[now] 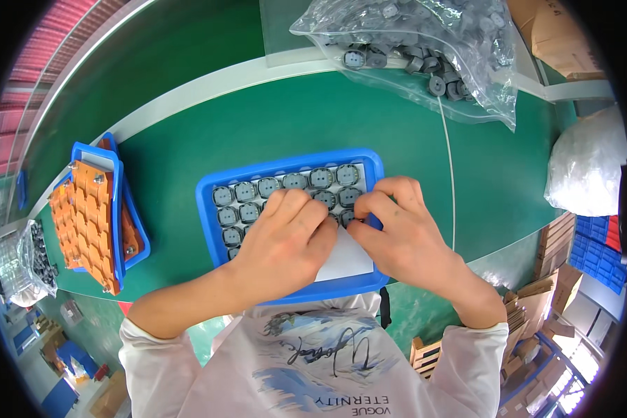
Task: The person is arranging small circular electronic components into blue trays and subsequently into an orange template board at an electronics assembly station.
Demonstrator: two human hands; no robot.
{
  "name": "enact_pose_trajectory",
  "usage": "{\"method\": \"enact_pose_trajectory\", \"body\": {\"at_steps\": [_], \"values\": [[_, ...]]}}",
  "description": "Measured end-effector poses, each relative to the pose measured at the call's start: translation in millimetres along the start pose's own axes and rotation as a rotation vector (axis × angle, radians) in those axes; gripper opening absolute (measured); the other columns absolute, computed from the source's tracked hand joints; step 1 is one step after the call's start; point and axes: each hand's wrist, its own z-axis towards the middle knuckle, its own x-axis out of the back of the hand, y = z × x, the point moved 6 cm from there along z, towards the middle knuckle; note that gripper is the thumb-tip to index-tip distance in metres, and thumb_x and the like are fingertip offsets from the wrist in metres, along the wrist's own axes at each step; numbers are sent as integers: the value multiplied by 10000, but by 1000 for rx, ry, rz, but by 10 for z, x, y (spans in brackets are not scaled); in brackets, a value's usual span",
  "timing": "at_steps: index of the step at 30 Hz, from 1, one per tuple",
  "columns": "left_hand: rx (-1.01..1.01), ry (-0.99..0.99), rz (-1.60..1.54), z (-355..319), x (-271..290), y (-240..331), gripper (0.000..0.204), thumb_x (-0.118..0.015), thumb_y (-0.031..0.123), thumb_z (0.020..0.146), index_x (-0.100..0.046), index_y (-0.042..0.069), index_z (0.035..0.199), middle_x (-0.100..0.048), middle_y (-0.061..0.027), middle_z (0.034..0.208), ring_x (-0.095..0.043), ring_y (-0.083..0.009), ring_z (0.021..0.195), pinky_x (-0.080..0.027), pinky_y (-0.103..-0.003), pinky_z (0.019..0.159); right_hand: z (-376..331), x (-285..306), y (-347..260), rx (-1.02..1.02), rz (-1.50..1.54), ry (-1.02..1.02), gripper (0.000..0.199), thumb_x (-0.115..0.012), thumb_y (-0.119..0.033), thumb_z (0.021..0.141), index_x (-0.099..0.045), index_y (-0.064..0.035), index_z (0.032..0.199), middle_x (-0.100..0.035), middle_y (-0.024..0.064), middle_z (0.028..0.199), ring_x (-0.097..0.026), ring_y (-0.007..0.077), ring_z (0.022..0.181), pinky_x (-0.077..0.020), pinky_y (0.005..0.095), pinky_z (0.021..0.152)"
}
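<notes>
A blue tray (289, 167) lies on the green table in front of me, holding rows of small round grey parts (267, 187). My left hand (285, 240) rests over the tray's middle, fingers curled down onto the parts. My right hand (397, 230) is beside it on the tray's right side, fingertips pinched at a grey part near the edge. A white sheet (345, 261) shows under both hands at the tray's near side. Whether either hand grips a part is hidden by the fingers.
A clear plastic bag (425, 49) of the same grey parts lies at the back right. At the left, an orange fixture plate (83, 216) sits on blue trays. Another bag (28, 261) of parts lies far left. A white bag (589, 164) and cardboard are at right.
</notes>
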Motion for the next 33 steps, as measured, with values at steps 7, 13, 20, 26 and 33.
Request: {"method": "enact_pose_trajectory", "body": {"at_steps": [7,13,20,26,33], "values": [[31,126,30,806,318,-545,160,-732,73,795,-696,24,944,-626,-119,929,-603,-338,866,-507,-432,794,442,460,843,-98,-140,301,280,-738,-44,829,-696,-36,1105,-675,133,1154,-649,357,1031,-537,447,888],[24,247,302,1462,-181,-1112,85,-668,20,747,-702,8,824,-629,-137,866,-657,-324,842,-545,-435,806,956,171,1335,-158,-319,395,166,-697,-23,868,-671,-35,1031,-650,117,997,-674,334,865,-564,409,728],[-49,383,80,1016,276,-914,59,-719,34,750,-684,42,796,-639,-85,892,-649,-280,826,-538,-396,753,386,258,1108,-200,-175,320,108,-698,23,871,-677,-29,963,-643,99,913,-667,266,747,-541,350,645],[37,211,-170,-115,684,-142,182,-758,-18,718,-708,21,888,-629,-72,968,-585,-246,747,-486,-386,662,424,306,1223,-188,-207,385,338,-735,-74,906,-676,-55,1239,-640,128,1128,-662,259,842,-552,337,714],[71,77,-62,-670,248,201,232,-703,52,619,-688,-1,845,-587,-90,952,-555,-292,944,-472,-425,819,694,135,1330,-211,-253,334,164,-708,-87,899,-648,-55,1048,-623,96,811,-641,272,722,-518,381,671]]}}
